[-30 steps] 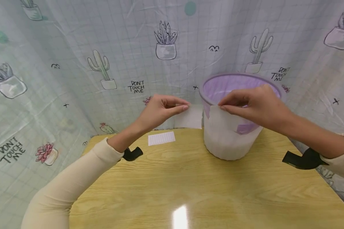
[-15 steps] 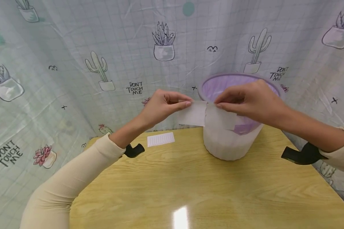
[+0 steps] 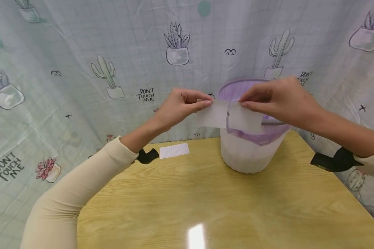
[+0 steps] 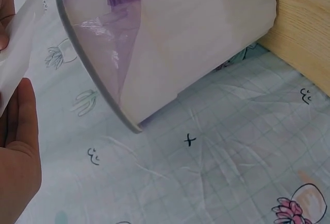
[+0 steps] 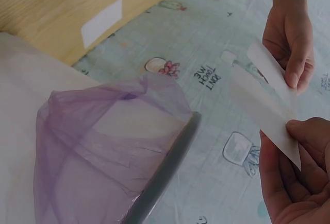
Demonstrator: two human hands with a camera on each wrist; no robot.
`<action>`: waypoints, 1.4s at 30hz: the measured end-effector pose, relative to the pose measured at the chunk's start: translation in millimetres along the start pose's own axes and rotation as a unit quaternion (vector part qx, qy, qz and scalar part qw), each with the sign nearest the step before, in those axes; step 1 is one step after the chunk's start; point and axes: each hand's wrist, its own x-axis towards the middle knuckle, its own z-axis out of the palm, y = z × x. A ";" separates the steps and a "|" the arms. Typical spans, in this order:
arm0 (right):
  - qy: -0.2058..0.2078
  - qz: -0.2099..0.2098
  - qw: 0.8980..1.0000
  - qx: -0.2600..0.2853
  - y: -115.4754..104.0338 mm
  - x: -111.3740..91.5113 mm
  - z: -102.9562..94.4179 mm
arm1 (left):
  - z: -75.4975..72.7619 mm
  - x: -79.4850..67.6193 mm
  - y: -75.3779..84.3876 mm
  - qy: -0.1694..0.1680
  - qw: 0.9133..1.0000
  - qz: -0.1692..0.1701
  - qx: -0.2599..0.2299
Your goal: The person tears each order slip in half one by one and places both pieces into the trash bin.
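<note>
My left hand (image 3: 177,109) pinches the top edge of a white torn piece of paper (image 3: 214,116) between thumb and fingers. A second torn paper piece (image 3: 246,119) hangs from the thumb and fingers of my right hand (image 3: 280,98). Their ragged inner edges face each other, with a narrow gap between them. In the right wrist view, the piece held by the right hand (image 5: 304,177) lies nearer the camera than the left hand's piece (image 5: 269,65). Both pieces are in front of the upper part of a white bin (image 3: 246,159) with a purple liner (image 3: 261,138).
A small white card with lines (image 3: 174,151) lies at the back of the wooden table (image 3: 180,193). The bin stands on the table's back right. A cactus-print curtain (image 3: 137,45) hangs behind and beside the table.
Both hands have risen with the paper pieces and shifted a little to the right. The torn edges came together half a second ago and now stand slightly apart.
</note>
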 end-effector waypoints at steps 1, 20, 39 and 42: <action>0.001 0.004 1.000 0.001 0.0 0.8 -0.7 | -0.5 0.7 0.2 0.003 1.000 0.000 -0.003; -0.004 0.041 0.999 0.006 4.9 11.9 -7.8 | -1.6 14.4 3.2 0.012 1.000 0.016 0.005; -0.014 0.077 0.997 -0.014 19.8 20.6 -26.1 | 3.1 39.2 15.4 0.027 0.999 0.040 0.026; -0.015 0.087 0.996 -0.013 22.7 20.5 -28.9 | 4.6 42.6 16.5 0.025 0.998 0.049 0.028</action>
